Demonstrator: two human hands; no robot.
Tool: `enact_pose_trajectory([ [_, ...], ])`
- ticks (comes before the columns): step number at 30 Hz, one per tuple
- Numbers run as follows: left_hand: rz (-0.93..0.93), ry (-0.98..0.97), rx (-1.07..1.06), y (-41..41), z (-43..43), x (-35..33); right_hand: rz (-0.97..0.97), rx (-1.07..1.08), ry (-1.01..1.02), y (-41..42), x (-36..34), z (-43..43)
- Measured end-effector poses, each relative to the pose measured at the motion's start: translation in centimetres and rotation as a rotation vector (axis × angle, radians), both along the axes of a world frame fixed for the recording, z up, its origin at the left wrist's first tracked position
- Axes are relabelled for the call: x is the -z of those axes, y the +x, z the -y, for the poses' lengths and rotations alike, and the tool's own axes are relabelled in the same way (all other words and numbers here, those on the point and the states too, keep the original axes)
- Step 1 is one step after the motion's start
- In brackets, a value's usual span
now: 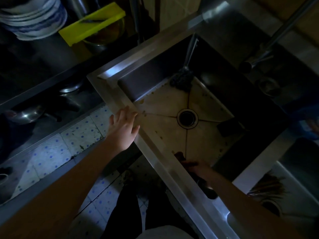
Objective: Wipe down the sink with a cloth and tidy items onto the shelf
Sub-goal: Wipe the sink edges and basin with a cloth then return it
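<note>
Leans with the left hand (123,128) on the near left rim of the steel sink (110,94), palm down, fingers straight and a little spread, holding nothing. Reaches with the right hand (196,168) down into the near corner of the basin, right upon a dark cloth (180,156) which lies by the sink wall, shows just beyond the fingertips, and is well apart from the drain (187,119). Cannot tell in this dark, blurred corner whether the fingers grip the cloth or only press on it.
</note>
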State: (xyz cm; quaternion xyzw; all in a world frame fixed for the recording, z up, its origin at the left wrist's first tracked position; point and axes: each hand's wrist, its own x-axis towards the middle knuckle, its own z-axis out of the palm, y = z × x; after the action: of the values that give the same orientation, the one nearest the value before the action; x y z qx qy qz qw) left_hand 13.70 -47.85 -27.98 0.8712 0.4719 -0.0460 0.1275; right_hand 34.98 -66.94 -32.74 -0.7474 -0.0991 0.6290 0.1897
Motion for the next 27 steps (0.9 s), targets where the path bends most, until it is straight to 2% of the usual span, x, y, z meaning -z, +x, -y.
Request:
enact_pose_trajectory([
  [2, -0.003, -0.005, -0.006, 0.0, 0.0, 0.0, 0.017, 0.022, -0.056, 0.0, 0.4, 0.5],
  [7, 0.001, -0.012, -0.028, 0.2, 0.3, -0.1, -0.011, -0.004, 0.086, -1.5, 0.9, -1.7],
  [11, 0.003, 0.005, -0.028, 0.1, 0.6, -0.3, -0.043, 0.014, 0.179, -3.0, 0.8, -7.1],
  [14, 0.028, 0.04, -0.03, 0.1, 0.3, -0.5, -0.135, 0.131, 0.133, -4.2, -0.5, -11.7],
  [19, 0.029, 0.069, -0.076, -0.3, -0.7, -0.3, -0.235, 0.153, 0.414, -5.6, -2.3, -17.7],
  [25, 0.001, 0.093, -0.038, -0.8, -3.4, 0.4, -0.216, 0.104, 0.483, -6.6, -1.3, -21.6],
  [27, -0.006, 0.101, -0.032, -0.5, -4.3, 0.8, -0.156, 0.07, 0.48, -6.4, -0.4, -21.3],
])
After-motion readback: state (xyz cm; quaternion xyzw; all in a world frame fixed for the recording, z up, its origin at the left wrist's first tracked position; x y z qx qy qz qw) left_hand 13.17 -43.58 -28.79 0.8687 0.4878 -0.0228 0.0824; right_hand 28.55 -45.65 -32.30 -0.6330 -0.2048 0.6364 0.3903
